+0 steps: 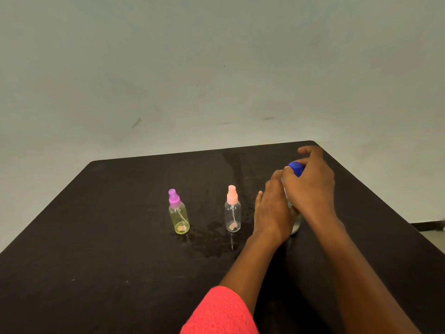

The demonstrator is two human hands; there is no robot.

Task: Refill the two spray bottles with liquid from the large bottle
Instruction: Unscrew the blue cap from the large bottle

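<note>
The large bottle (297,224) stands upright on the table (96,237), long axis vertical, blue cap (296,168) uppermost; the left hand (272,213) wraps its body; the right hand (310,189) curls round the cap. Left of it, apart, stand the pink-topped spray bottle (232,215) and, farther, the purple-topped spray bottle (179,219).

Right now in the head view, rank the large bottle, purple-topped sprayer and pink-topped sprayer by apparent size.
1. large bottle, tallest though mostly hidden.
2-3. purple-topped sprayer and pink-topped sprayer look alike; I won't rank them.

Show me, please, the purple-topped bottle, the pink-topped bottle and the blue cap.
purple-topped bottle (179,218): head view, yellowish body.
pink-topped bottle (232,215): head view, clear body.
blue cap (295,168): head view, exposed side.
</note>
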